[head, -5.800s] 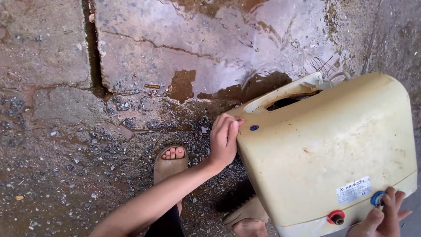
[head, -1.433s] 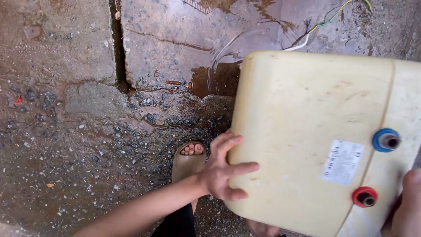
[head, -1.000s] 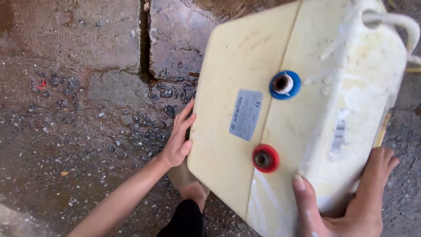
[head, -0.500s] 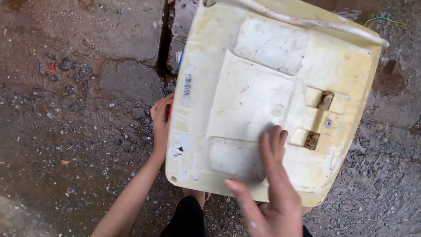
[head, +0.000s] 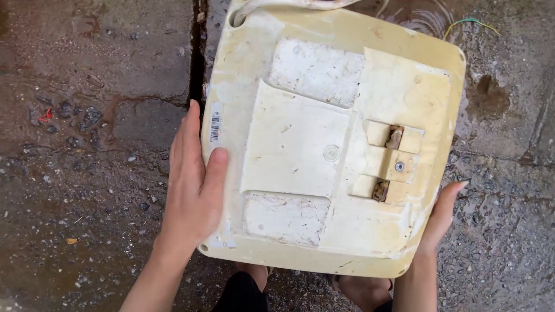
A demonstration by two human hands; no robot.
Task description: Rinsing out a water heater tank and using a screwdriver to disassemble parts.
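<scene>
Casing (head: 335,144), one yellowed plastic box, fills the middle of the view, held flat above wet ground (head: 87,173) with its back panel facing up. Whether anything is inside cannot be told; only the closed back shows. That back carries two rough white patches, one raised smooth panel with a small round mark at its centre, and one stepped bracket (head: 387,164) at the right with two rusty slots and one screw. One barcode sticker (head: 215,122) sits by the left edge. A white cord loops along the top edge.

Left hand (head: 193,185) grips the left edge: fingers together and laid along the side, thumb pressed on the back panel just beside the sticker. Right hand (head: 442,211) supports the right lower corner from beneath; only the fingertips show past the edge, close together, touching the casing.

Below the casing, two feet peek out. A crack (head: 196,63) runs through the ground at upper left, and one green-yellow wire (head: 471,23) lies at upper right.
</scene>
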